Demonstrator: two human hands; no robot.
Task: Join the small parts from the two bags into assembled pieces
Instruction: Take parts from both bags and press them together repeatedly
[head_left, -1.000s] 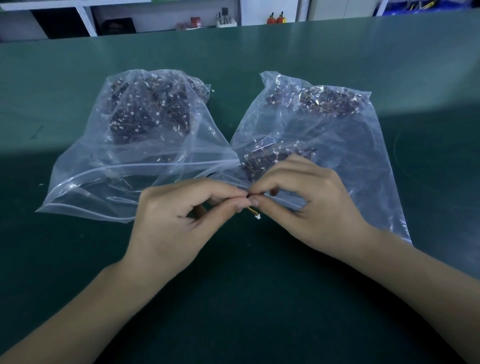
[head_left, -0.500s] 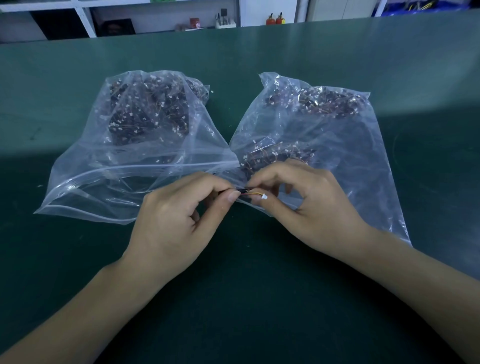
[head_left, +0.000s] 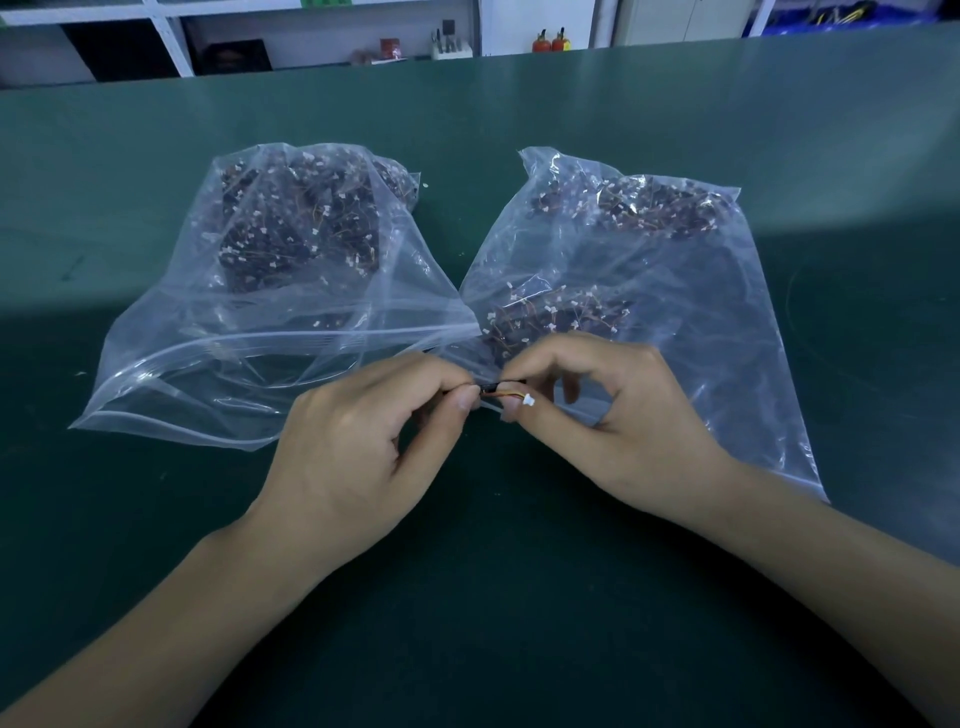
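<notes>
Left hand (head_left: 358, 457) and right hand (head_left: 618, 415) each pinch one end of a small wired part (head_left: 506, 394), white connector (head_left: 529, 400) at the right fingertips, just in front of the bag mouths. Judgement: align ends squarely before pressing; don't tug the thin wires. Beyond: left bag (head_left: 218, 364), right bag (head_left: 701, 312), both holding loose parts, on the green counter (head_left: 519, 597); shelving (head_left: 171, 47) behind.

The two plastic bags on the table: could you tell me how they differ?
The left bag holds its parts in one heap at its far end; the right bag has two heaps, far and near. The left bag's mouth gapes open; the right hand lies over the right bag's. Both are clear.
</notes>
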